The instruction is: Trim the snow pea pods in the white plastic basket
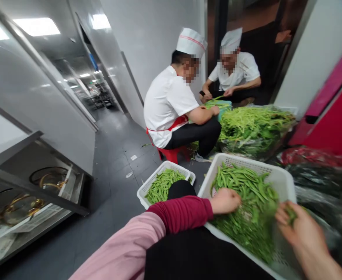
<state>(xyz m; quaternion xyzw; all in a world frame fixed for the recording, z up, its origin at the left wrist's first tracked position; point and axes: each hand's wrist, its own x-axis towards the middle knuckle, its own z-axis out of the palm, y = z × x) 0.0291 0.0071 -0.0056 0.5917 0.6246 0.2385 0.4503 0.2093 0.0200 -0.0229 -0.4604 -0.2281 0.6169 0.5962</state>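
A large white plastic basket [284, 177] stands before my knees, with many green bean pods [246, 181] in it. Over its near left side is my left hand [225, 201], fingers curled closed above the pods; whatever they hold is hidden. At the basket's right rim, my right hand [300, 223] is closed around a few green bean pods [291, 214], blurred by motion. Beyond my left forearm sits a smaller white basket [142, 191], also filled with green pods [163, 182].
Two people in white hats, one person [171, 105] on a red stool [171, 154], handle green stalks by a heap of leafy greens [255, 124]. Plastic bags [319, 179] lie to the right. A metal shelf [37, 190] stands left, beside the grey floor [109, 163].
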